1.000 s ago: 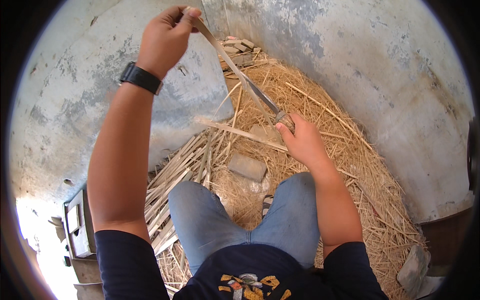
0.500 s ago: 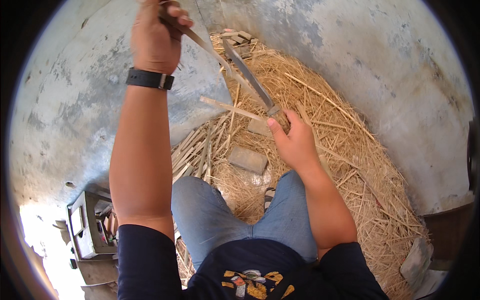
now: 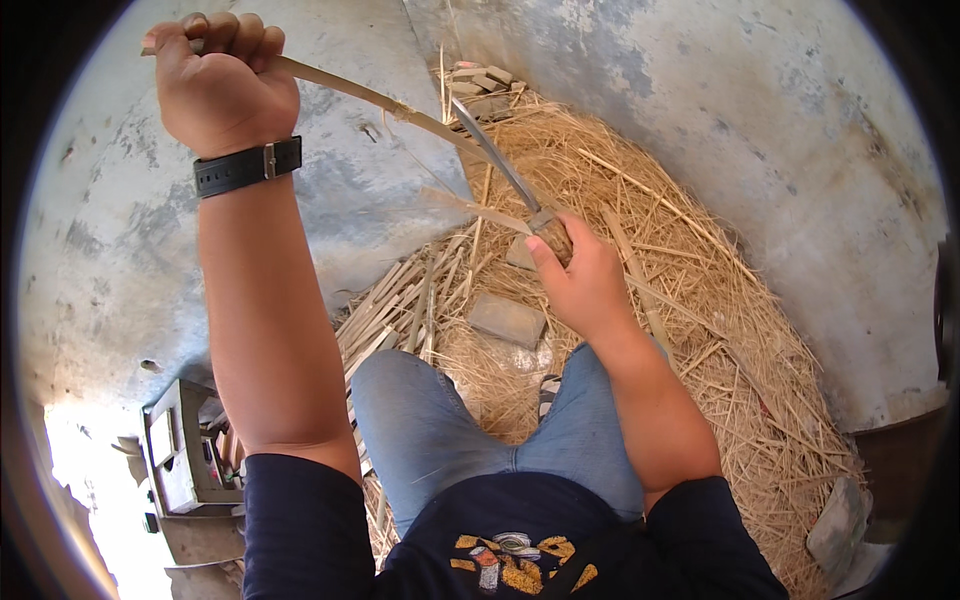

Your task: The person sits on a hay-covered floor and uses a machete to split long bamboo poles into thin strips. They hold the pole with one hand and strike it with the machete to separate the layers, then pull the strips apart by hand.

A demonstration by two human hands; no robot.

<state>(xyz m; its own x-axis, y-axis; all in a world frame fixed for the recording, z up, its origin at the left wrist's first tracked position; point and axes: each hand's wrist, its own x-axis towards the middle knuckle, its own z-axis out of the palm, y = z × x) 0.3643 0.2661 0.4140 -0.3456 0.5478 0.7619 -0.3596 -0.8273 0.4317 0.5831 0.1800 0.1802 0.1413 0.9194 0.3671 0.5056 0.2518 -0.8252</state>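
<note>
My left hand [image 3: 226, 82], with a black watch on the wrist, is raised high at the upper left and closed around one end of a long thin bamboo strip [image 3: 385, 100]. The strip slants down to the right toward the blade of a knife [image 3: 495, 158]. My right hand [image 3: 585, 285] grips the knife's wooden handle at the middle of the view, blade pointing up and away, its edge meeting the strip. A thin sliver [image 3: 470, 208] juts out left of the knife hand. My knees in blue jeans [image 3: 430, 430] are below.
A heap of straw-like shavings [image 3: 700, 300] covers the ground to the right. Cut bamboo strips [image 3: 395, 310] lie in a bundle beside my left knee. A flat grey stone [image 3: 507, 320] rests on the shavings. A small box [image 3: 180, 460] stands lower left. Grey concrete walls surround.
My left hand has swung further left and stayed high, pulling the strip along the blade. My right hand with the knife has held almost still, lowering a little.
</note>
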